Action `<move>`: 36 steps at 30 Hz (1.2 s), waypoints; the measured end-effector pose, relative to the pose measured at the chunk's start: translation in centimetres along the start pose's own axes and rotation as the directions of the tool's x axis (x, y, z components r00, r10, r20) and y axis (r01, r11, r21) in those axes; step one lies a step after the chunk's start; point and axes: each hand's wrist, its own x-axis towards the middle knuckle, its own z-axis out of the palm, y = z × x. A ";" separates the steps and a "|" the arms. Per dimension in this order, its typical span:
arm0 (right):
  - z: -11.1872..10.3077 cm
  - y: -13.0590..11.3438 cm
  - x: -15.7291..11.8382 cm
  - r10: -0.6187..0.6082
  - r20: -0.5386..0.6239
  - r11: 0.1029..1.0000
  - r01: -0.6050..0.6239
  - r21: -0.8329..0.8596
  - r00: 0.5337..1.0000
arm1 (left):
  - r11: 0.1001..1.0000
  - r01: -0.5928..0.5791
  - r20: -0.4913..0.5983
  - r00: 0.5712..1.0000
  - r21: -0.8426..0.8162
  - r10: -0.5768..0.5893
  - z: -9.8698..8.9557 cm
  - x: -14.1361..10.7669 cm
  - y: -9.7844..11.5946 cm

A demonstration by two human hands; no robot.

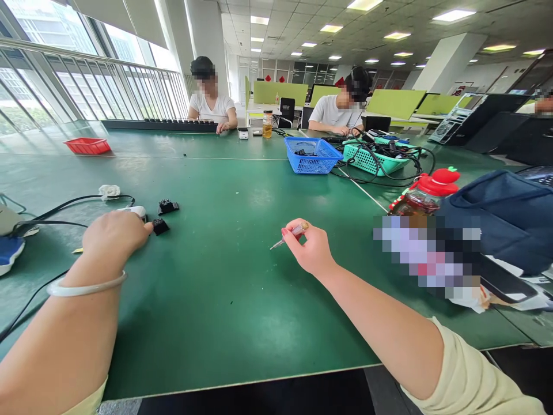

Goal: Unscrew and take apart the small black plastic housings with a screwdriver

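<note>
My right hand (313, 248) is closed round a small screwdriver (296, 231) with a clear, pinkish handle. Its thin shaft slants down to the left above the green table (224, 340). Over on the left, my left hand (116, 233) has its fingers bent at a small black plastic part (161, 226), which its fingertips seem to grip; most of the fingers are hidden behind the hand. Just beyond lies a second black plastic part (167, 206). A white rounded object (139, 211) shows partly behind my left knuckles.
Black cables (56, 207) run along the left side. A red tray (87, 146), a blue basket (311, 157) and a green basket (374, 159) with cables stand farther back. At right are a red-lidded jar (432, 190) and a dark blue bag (505, 219). Two people sit opposite.
</note>
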 end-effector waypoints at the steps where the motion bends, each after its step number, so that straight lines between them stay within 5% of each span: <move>1: 0.0 0.0 0.0 -0.002 0.001 1.000 0.002 0.001 1.000 | 0.998 -0.032 -0.045 0.998 0.054 0.035 -0.4 -0.3 0.4; 7: 0.1 0.1 0.0 -0.004 0.007 1.000 0.004 0.001 1.000 | 0.974 -0.210 -0.037 0.976 0.083 0.214 -0.4 -0.8 2.0; 24: 0.1 0.1 0.0 -0.019 0.026 1.000 0.019 0.022 0.999 | 0.981 -0.194 0.187 0.964 0.002 0.191 -0.2 -1.2 2.7; 32: 0.0 0.2 -0.1 -0.028 0.023 0.999 0.028 0.026 0.999 | 0.987 -0.162 0.096 0.982 0.005 0.161 0.6 -0.6 2.0; 36: 0.0 0.0 0.0 -0.045 -0.019 0.998 0.046 0.037 0.999 | 0.954 -0.273 -0.047 0.962 -0.119 0.270 -0.2 -2.4 4.7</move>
